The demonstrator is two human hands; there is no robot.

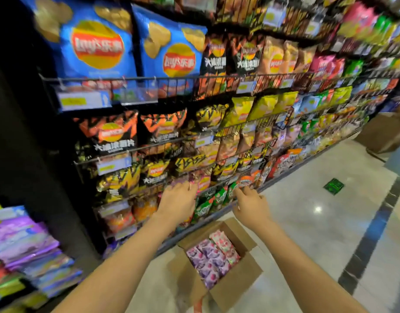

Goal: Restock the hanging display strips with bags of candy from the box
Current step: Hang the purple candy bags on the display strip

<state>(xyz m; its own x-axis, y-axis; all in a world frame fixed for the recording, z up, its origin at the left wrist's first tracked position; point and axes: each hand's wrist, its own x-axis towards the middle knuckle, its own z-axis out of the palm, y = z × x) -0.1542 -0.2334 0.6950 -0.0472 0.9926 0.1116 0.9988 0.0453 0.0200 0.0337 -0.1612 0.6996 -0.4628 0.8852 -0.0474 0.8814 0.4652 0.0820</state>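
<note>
Both hands reach to the lower-centre shelf, the left hand (pixel 179 197) pinching a pink candy bag (pixel 195 177), the right hand (pixel 251 203) fingering packets, while the box (pixel 239 281) below looks nearly full.

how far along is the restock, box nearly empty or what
Early on, by the look of it. The cardboard box on the floor is open and packed with pink and purple candy bags. Both hands are up at the rack: the left hand at a pinkish bag, the right hand by the green bags. Whether either grips anything is too blurred to tell. How many are hung isn't clear.
</note>
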